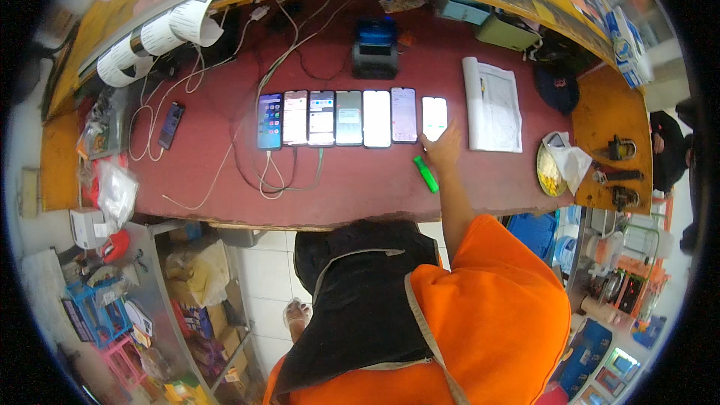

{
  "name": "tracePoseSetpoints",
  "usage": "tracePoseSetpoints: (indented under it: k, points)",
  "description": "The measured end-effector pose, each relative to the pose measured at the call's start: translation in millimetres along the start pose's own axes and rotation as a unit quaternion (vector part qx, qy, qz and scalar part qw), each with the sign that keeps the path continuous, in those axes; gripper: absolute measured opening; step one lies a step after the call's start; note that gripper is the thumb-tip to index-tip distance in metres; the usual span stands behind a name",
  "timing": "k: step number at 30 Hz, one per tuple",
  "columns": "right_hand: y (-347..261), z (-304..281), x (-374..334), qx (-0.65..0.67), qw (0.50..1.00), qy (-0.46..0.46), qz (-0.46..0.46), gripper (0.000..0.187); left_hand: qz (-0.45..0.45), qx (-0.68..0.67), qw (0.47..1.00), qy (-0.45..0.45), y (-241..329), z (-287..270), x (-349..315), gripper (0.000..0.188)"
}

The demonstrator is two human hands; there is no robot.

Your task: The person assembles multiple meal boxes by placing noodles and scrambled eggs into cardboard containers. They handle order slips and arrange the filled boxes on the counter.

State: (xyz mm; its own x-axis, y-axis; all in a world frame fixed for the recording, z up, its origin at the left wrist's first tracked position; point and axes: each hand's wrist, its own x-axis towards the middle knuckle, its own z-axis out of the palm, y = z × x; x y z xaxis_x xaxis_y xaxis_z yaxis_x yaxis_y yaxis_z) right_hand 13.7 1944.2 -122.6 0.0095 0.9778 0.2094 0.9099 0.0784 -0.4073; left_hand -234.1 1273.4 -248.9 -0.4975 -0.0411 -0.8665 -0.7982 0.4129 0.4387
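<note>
My right hand (442,148) reaches over the red tabletop to the smartphone (434,116) at the right end of a row. The phone's screen is lit white. My thumb lies at its lower left edge and my fingers at its lower right, closed about that end. Left of it lie several more smartphones side by side, among them a pale lilac-screened one (403,115), a white-screened one (376,118) and a blue-screened one (270,121). Just below my right hand lies a bright green stick-shaped object (426,174). My left hand is out of view.
An open paper booklet (495,105) lies to the right, near a plate of food (553,172) and a dark cap (556,88). Behind the phones stands a small black printer-like device (375,56). White cables (271,180) trail among the phones; another phone (171,126) lies far left.
</note>
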Motion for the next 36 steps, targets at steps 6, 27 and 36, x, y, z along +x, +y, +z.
tracePoseSetpoints:
  k: [6, 27, 36]
  points:
    - [12, -20, -19, 0.181, 0.979, -0.089, 0.036, 0.082, -0.039, 0.077, 0.996, -0.035, 0, -14, 13, 0.031]
    - [-301, -74, -307, 0.426, 0.629, -0.419, -0.496, 0.054, -0.04, -0.124, 0.991, 0.043, -175, -125, -77, 0.042]
    - [-273, -9, -532, -0.086, 0.353, -0.69, -0.627, 0.052, -0.13, -0.213, 0.966, 0.062, -350, -150, -112, 0.044]
